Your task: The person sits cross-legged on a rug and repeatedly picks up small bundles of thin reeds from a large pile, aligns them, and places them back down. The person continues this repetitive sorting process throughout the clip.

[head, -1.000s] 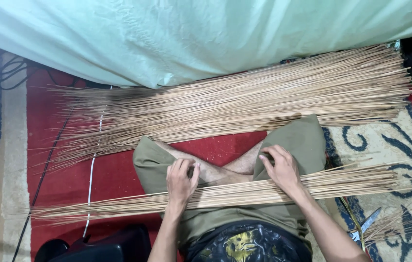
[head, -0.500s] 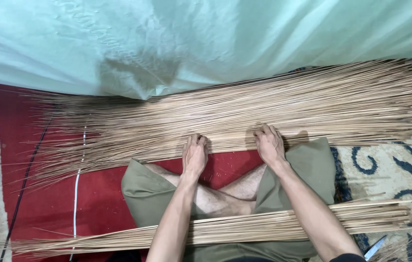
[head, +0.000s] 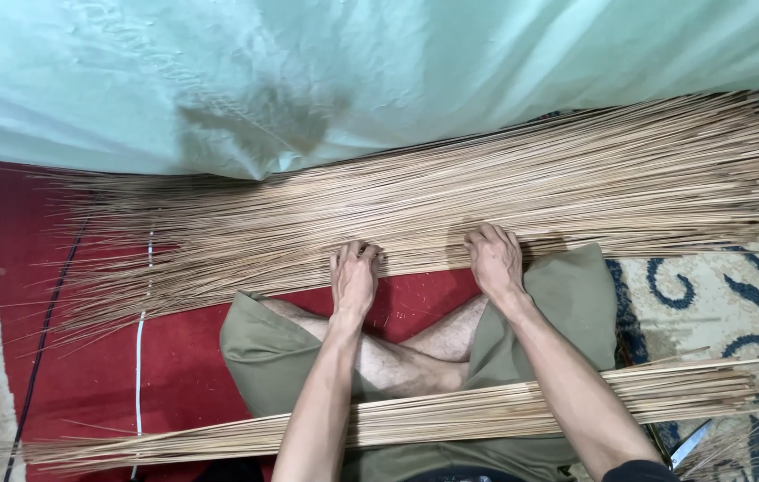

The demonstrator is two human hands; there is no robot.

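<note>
On the red carpet (head: 174,357), near its far edge under the pale green sheet (head: 308,71), a big pile of thin sticks (head: 487,196) is lying. Both hands are resting on the near edge of this pile: the left hand (head: 354,278) and the right hand (head: 496,261) are curling their fingers over a few sticks, the grip half closed. A smaller bundle of sticks (head: 451,415) is already lying across the lap; most sticks are remaining in the pile.
</note>
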